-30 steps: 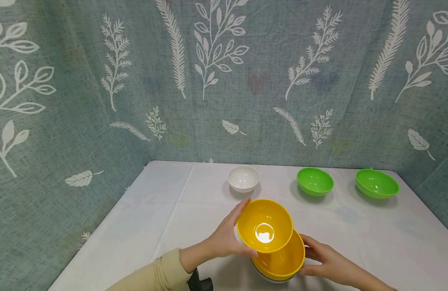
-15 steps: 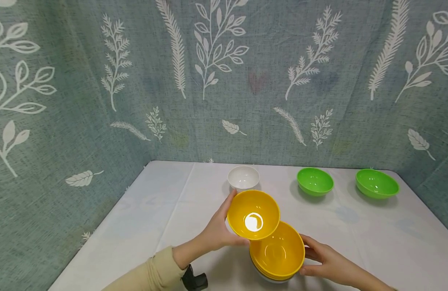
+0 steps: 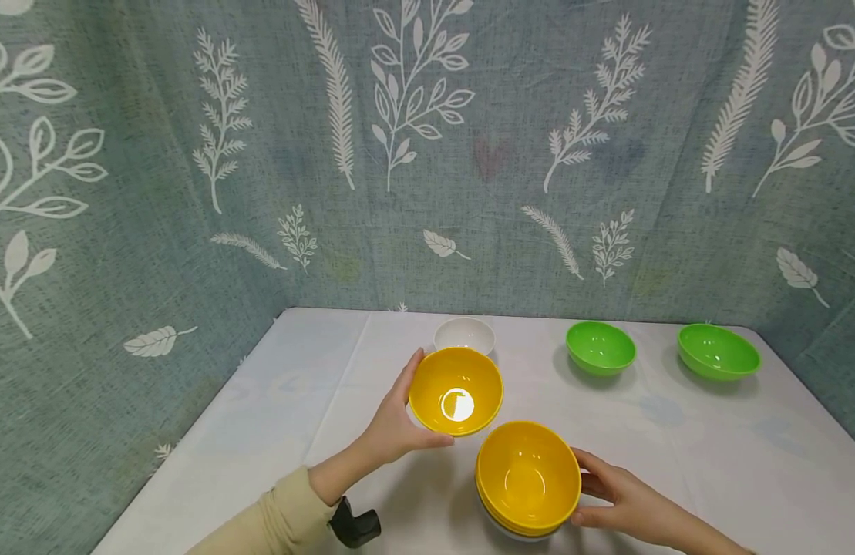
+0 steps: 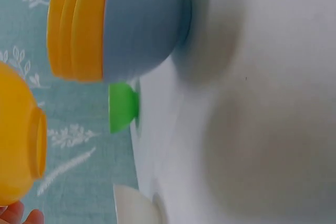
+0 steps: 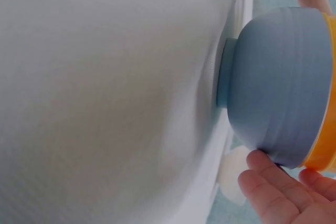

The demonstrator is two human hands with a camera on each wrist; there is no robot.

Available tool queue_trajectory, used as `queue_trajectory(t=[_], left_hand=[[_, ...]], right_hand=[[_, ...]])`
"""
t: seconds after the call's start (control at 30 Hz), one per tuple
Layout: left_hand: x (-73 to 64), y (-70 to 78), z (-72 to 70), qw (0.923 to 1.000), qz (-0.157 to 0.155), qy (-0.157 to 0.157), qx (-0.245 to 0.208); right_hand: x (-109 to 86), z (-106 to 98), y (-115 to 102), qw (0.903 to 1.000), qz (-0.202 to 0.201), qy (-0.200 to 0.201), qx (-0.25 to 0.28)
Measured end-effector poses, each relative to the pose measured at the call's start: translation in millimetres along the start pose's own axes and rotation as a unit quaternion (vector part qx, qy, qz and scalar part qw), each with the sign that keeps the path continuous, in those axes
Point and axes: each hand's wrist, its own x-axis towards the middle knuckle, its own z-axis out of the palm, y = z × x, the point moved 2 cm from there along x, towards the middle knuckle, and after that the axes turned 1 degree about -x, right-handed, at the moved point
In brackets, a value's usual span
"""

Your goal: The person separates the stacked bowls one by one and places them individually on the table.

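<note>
My left hand (image 3: 392, 430) pinches a yellow bowl (image 3: 456, 389) by its left side, thumb at the near rim and fingers behind. The bowl is held up off the table, its inside tilted toward the head camera. In the left wrist view its foot ring (image 4: 39, 142) shows, with fingertips below. To its right stands a stack of yellow bowls (image 3: 527, 474) nested in a blue-grey bowl (image 5: 281, 82) that rests on the table. My right hand (image 3: 624, 497) touches the stack's right side, its fingers fairly straight against the bowls in the right wrist view.
A white bowl (image 3: 465, 333), partly hidden by the lifted yellow one, sits at the back of the white-covered table (image 3: 316, 370). Two green bowls, a nearer-centre green bowl (image 3: 600, 348) and a far-right green bowl (image 3: 718, 352), stand along the back. A patterned curtain (image 3: 399, 254) hangs behind.
My left hand has carried the yellow bowl left and away from me, off the stack, so it now overlaps the white bowl. The right hand and the stack stay in place.
</note>
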Motion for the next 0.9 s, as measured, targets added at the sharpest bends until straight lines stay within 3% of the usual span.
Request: queue_trajectory(t=[0.3,0.6,0.9], left_hand=[[7.5,-6.4,-19.3,0.9976,-0.059,0.034,-0.013],[14.3,-21.2,-36.0,0.9932,-0.089,0.075,0.005],[18.0,-33.5,-48.5,0.9899,-0.111,0.087,0.010]], right_hand=[[0.2,0,1,0.9998,0.017,-0.005,0.013],[2.0,-2,2,0.9995,0.031,-0.002,-0.009],[3.0,-3,2,0.9991,0.042,-0.002,-0.008]])
